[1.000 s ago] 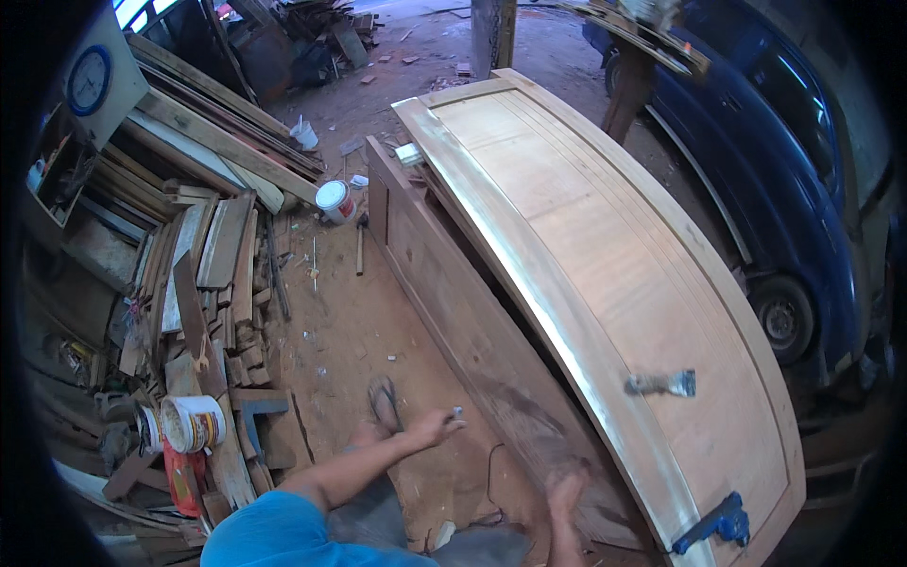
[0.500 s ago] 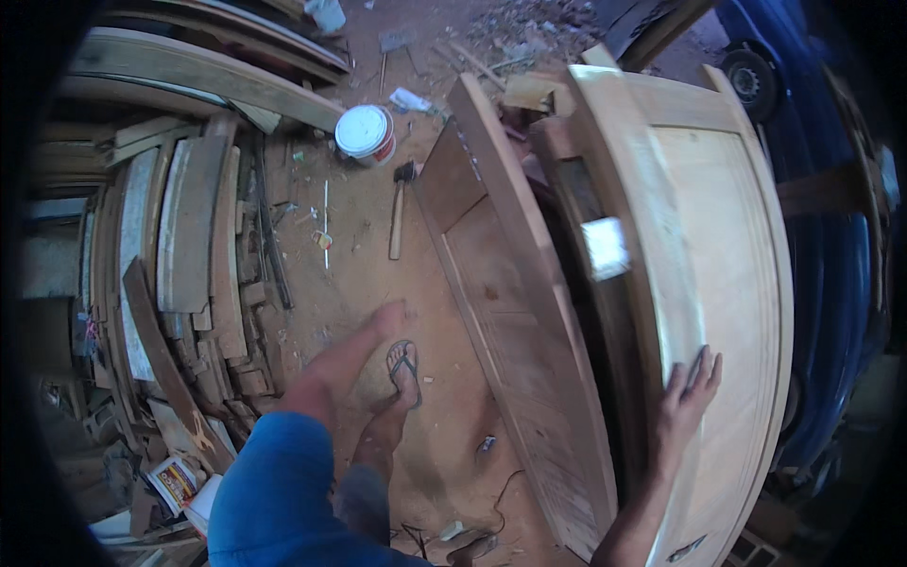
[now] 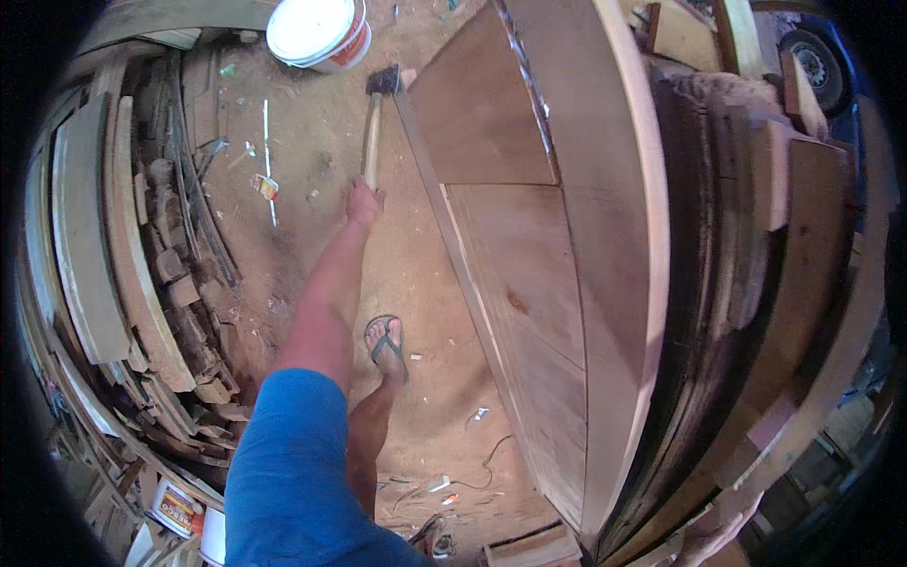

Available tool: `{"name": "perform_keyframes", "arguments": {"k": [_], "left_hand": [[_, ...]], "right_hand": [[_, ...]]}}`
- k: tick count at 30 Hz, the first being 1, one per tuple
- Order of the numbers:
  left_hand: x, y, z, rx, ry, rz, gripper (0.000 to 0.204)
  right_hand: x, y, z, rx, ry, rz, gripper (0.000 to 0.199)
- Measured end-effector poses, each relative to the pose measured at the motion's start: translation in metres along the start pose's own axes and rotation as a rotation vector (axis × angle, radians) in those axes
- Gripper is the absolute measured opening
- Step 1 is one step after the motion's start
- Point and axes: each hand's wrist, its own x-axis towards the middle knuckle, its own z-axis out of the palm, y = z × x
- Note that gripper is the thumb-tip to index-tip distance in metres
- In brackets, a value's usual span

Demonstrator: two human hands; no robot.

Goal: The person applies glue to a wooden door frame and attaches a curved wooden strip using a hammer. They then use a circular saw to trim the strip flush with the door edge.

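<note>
My left hand (image 3: 362,203) closes round the lower end of the wooden handle of a mallet (image 3: 372,142). The mallet's black head lies beside the far bottom corner of a brown panelled wooden door (image 3: 515,274), which leans on its long edge to the right. My left arm, in a blue sleeve, stretches forward over the dirt ground. At the lower right, what looks like my right hand (image 3: 726,527) is near the edges of stacked boards; its fingers are blurred and I cannot make out their grip.
A white lidded bucket (image 3: 316,33) stands beyond the mallet. Stacked planks (image 3: 94,227) fill the left side. More upright boards (image 3: 803,274) lean behind the door. My sandalled foot (image 3: 385,342) is on the dirt. A vehicle wheel (image 3: 814,68) shows at the far right.
My left hand has reached forward and taken hold of the mallet handle. My right hand has left its place on the pale door's face and sits lower right. The view has shifted.
</note>
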Motion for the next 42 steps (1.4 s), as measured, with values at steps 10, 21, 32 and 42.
{"name": "perform_keyframes", "arguments": {"k": [10,21,32,42], "left_hand": [[-0.005,0.032,-0.042,-0.101,-0.309,-0.016,0.054],[-0.355,-0.143,-0.191,-0.431,-0.738,-0.074,0.022],[-0.711,-0.093,-0.366,0.351,-1.278,0.529,0.035],[-1.056,-0.155,-0.328,0.794,-1.12,1.265,0.067]], "right_hand": [[-0.02,-0.002,-0.005,-0.118,-0.016,0.012,0.068],[0.001,-0.036,-0.017,-0.109,0.028,0.048,0.053],[-0.393,-0.046,-0.024,0.578,-0.653,0.868,0.079],[-0.641,0.137,-0.14,1.806,0.242,1.416,0.02]]}}
